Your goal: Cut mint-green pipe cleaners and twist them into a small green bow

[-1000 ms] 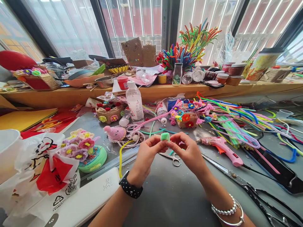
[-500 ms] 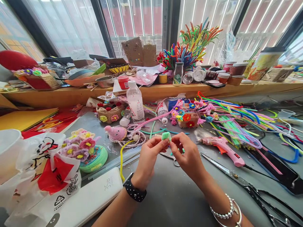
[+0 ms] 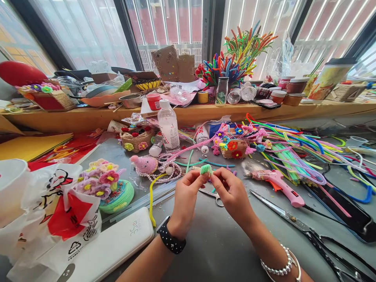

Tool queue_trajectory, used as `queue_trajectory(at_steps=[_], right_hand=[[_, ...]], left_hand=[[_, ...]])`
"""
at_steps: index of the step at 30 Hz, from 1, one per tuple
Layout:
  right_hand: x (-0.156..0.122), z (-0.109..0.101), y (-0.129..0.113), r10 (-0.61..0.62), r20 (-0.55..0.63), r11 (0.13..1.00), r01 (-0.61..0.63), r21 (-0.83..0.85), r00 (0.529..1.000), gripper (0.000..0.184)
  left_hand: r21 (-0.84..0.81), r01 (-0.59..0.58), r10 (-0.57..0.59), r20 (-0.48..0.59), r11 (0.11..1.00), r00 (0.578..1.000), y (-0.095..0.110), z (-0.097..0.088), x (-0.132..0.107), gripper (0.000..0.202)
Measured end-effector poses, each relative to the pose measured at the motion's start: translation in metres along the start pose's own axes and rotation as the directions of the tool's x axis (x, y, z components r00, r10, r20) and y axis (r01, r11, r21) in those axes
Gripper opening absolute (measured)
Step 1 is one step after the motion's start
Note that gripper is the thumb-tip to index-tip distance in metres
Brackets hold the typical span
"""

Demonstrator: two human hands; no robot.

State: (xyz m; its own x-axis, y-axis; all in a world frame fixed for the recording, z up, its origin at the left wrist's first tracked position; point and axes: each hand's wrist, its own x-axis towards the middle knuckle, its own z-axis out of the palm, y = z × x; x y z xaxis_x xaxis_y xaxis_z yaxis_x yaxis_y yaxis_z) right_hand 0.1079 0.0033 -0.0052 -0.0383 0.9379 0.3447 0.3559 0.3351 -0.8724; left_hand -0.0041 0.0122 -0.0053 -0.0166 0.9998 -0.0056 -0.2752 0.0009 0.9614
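Between my fingertips is a small light-green fuzzy piece (image 3: 206, 169), which looks like bent pipe cleaner. My left hand (image 3: 189, 192) pinches it from the left, thumb and forefinger closed on its lower side. My right hand (image 3: 230, 190) grips its right edge with thumb and fingers drawn together. Just below the hands, a small pair of scissors (image 3: 217, 199) lies on the grey table, partly covered by my right hand. Behind them rest a string of pearl beads (image 3: 176, 172) and a pink cone-shaped fuzzy figure (image 3: 144, 163).
A pink glue gun (image 3: 277, 182), large black-handled scissors (image 3: 299, 223) and bundled pipe cleaners (image 3: 284, 158) lie right. A white power bank (image 3: 117, 243), plastic bag (image 3: 55, 211) and green base with fuzzy flowers (image 3: 120, 197) sit left. A clear bottle (image 3: 169, 129) stands behind.
My right hand's fingers have closed in more on the green piece, and its wrist has turned slightly. My left wrist has shifted a little to the right.
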Motion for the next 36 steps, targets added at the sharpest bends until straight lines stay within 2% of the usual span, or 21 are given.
queue_trajectory(at_steps=[6,8,11,13,17,22,26,29,33,36], right_hand=[[0.001,0.0,0.0,0.186,0.099,0.947,-0.205,0.248,0.978,0.022],[0.004,-0.003,0.002,0.221,0.132,0.931,-0.249,0.267,0.966,0.024],[0.008,-0.012,0.005,0.223,0.246,0.94,-0.275,0.204,0.943,0.025],[0.012,-0.021,0.007,0.203,0.294,0.959,-0.25,0.134,0.934,0.029],[0.015,-0.033,0.01,0.121,0.22,0.991,-0.132,0.037,0.968,0.039],[0.015,-0.034,0.01,-0.018,0.27,0.994,0.047,-0.103,0.963,0.034],[0.014,-0.03,0.009,-0.09,0.29,0.98,0.136,-0.144,0.953,0.032],[0.013,-0.027,0.01,-0.108,0.189,0.982,0.134,-0.13,0.976,0.031],[0.01,-0.022,0.01,-0.114,0.078,0.987,0.122,-0.101,0.99,0.03],[0.009,-0.021,0.01,-0.112,0.053,0.987,0.118,-0.112,0.992,0.029]], left_hand=[[0.01,-0.007,0.007,-0.003,1.0,1.0,0.001,0.001,-0.001,0.011],[0.02,0.012,-0.013,0.014,1.0,1.0,0.002,0.0,0.0,0.011],[0.044,0.044,-0.046,0.063,0.998,0.997,0.005,-0.004,0.005,0.011],[0.064,0.068,-0.075,0.115,0.996,0.991,0.008,-0.007,0.008,0.012],[0.157,0.153,-0.189,0.25,0.976,0.95,0.016,-0.01,0.01,0.017],[0.256,0.148,-0.234,0.348,0.955,0.908,0.021,-0.01,0.008,0.017],[0.259,0.135,-0.226,0.363,0.956,0.904,0.019,-0.009,0.007,0.017],[0.194,0.194,-0.252,0.343,0.962,0.905,0.018,-0.006,0.006,0.023],[0.155,0.315,-0.351,0.352,0.936,0.868,0.017,-0.004,0.004,0.028],[0.137,0.301,-0.329,0.317,0.944,0.889,0.017,-0.003,0.003,0.022]])
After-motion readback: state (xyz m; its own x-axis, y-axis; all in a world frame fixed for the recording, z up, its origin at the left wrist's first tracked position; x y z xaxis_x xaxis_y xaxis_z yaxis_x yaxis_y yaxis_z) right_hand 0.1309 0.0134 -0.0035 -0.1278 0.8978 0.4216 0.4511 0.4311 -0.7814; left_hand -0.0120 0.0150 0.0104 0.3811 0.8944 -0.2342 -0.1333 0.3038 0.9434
